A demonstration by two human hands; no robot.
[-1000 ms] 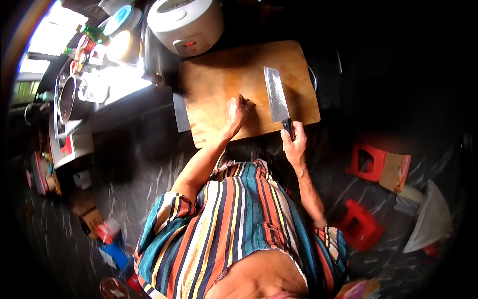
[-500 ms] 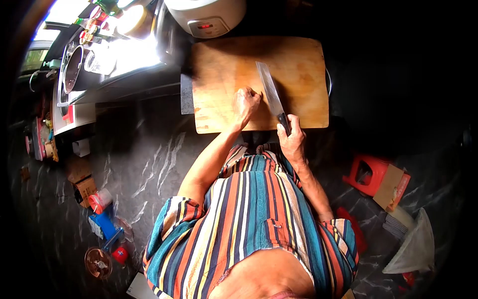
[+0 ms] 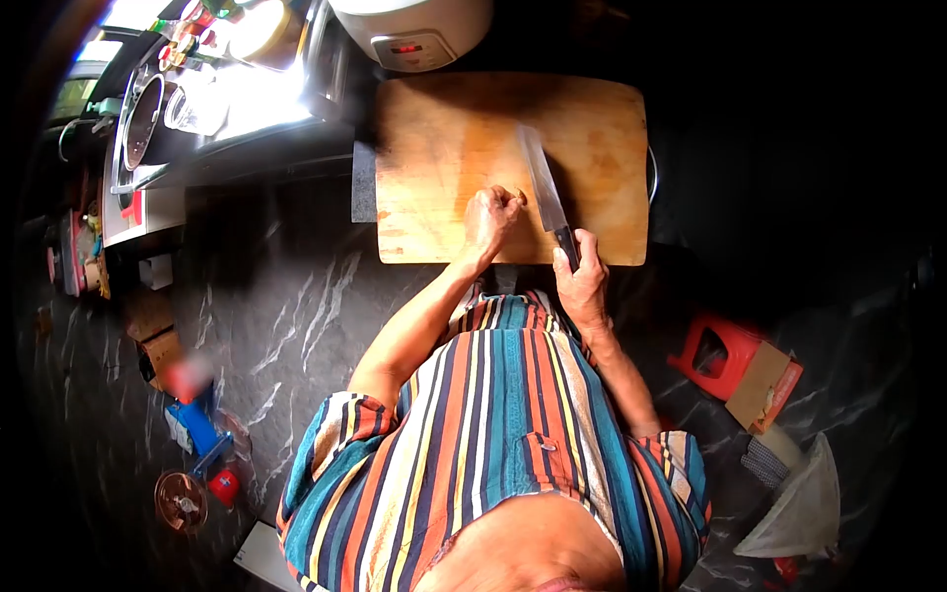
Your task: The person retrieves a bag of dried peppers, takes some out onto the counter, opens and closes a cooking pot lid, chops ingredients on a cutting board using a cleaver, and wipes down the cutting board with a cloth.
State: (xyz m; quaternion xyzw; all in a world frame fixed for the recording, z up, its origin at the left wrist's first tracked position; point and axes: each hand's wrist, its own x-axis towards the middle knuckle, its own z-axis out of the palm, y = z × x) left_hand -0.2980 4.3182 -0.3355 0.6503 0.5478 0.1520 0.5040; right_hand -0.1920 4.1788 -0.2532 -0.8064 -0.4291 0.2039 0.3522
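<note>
A wooden cutting board (image 3: 424, 138) lies in front of the person. My right hand (image 3: 582, 279) is closed round the black handle of a broad knife (image 3: 543, 183), whose blade points away over the board. To the left of the blade, my left hand (image 3: 492, 219) rests on the board with its fingers closed. A small brownish piece (image 3: 521, 196) shows at its fingertips, close to the blade. What the piece is cannot be made out.
A white rice cooker (image 3: 419, 35) stands beyond the board. On the left are a counter with a glass jar (image 3: 197, 109) and a pot (image 3: 145, 120). A red stool (image 3: 720, 355) and a pale mesh cover (image 3: 801, 508) are on the floor at right.
The view has shifted, so the board sits higher in it. The knife blade has turned more edge-on and lies nearer my left hand. Both hands keep their closed hold.
</note>
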